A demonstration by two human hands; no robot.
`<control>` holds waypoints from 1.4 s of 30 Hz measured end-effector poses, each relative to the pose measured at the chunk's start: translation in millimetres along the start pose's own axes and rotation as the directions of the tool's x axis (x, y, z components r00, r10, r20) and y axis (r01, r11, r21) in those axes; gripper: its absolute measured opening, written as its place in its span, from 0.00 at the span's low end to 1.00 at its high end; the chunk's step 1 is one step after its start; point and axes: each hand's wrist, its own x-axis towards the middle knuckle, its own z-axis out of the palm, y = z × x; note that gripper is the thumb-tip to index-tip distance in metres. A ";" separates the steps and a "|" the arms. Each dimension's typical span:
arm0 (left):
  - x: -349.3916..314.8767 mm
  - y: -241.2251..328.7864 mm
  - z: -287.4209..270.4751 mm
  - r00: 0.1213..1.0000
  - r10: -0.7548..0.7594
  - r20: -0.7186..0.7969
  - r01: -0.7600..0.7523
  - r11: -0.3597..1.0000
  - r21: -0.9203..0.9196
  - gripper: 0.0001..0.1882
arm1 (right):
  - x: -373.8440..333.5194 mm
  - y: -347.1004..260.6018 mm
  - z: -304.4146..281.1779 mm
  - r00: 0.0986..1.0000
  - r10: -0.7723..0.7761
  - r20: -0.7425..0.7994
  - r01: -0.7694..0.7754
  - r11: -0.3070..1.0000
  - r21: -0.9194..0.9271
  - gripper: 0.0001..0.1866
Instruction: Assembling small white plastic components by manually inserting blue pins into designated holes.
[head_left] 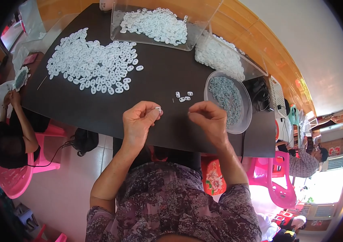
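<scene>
My left hand [140,120] pinches a small white plastic piece [158,109] between thumb and fingertips, above the near part of the dark table. To its right, my right hand [209,119] has thumb and forefinger pressed together; anything between them is too small to make out. Between and beyond the hands lie several small white two-holed pieces [182,99], with a tiny thin metal bit [173,100] beside them. Close to my right hand stands a round clear tub [248,117] of small grey-blue metal parts [224,97]. A wide spread of white oval two-holed pieces [94,64] covers the table's far left.
Two clear bins, one with white ovals [155,25] and one with whitish pieces [220,56], stand at the back. Black cables [258,92] lie beyond the tub. Another person [12,133] sits at the left on a pink chair [16,177]. A pink chair [276,181] stands right.
</scene>
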 end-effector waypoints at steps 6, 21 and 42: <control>-20.4 10.3 -2.0 0.995 -0.101 -0.027 0.095 0.982 -0.162 0.05 | -0.1 -10.0 35.9 0.991 0.043 0.129 -0.056 0.994 0.099 0.08; -38.0 8.3 -9.1 0.998 -0.048 -0.034 0.040 0.980 -0.194 0.08 | 1.2 -10.0 59.1 0.968 -0.004 0.249 -0.015 0.997 0.073 0.10; -39.8 4.5 -8.7 0.969 0.218 -0.116 -0.183 0.950 0.252 0.03 | 2.5 -15.9 63.9 0.964 -0.060 0.259 0.099 0.985 -0.139 0.07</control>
